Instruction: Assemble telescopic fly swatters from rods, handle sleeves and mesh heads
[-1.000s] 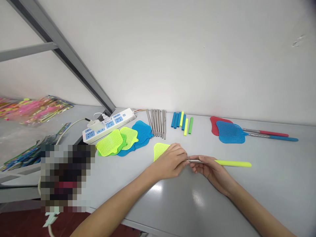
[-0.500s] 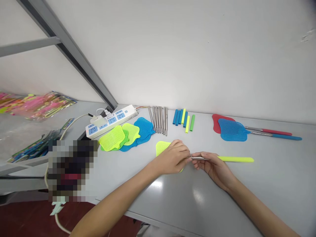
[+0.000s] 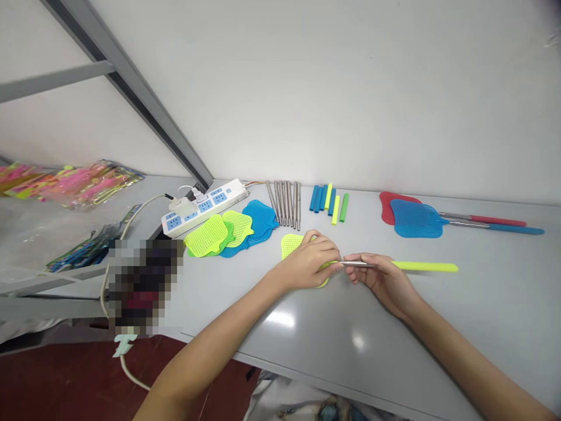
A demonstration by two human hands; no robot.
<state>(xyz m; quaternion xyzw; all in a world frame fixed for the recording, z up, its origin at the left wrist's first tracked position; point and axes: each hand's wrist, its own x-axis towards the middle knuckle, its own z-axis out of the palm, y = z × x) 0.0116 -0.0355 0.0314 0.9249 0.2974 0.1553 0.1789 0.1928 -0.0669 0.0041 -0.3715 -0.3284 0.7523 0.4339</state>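
Note:
My left hand (image 3: 313,262) is closed on a yellow fly swatter head (image 3: 291,244), covering most of its perforated paddle. In my right hand (image 3: 385,280), also closed, lies a metal rod (image 3: 359,264) with a long yellow grip (image 3: 427,266) pointing right. The rod's tip meets the swatter head's neck at my left fingertips; how far it is inserted I cannot tell. Behind my hands are loose metal rods (image 3: 287,204) in a row and several short blue, yellow and green grip tubes (image 3: 336,210).
Yellow, green and blue swatter heads (image 3: 208,235) overlap beside a white power strip (image 3: 228,193). A red swatter (image 3: 388,209) and a blue swatter (image 3: 416,219) lie at the back right. Bagged goods (image 3: 83,184) sit at the left by a grey metal frame (image 3: 149,93).
The view has shifted slightly, so everything on the table appears higher and a little to the right. Both hands keep their hold on the swatter head and rod.

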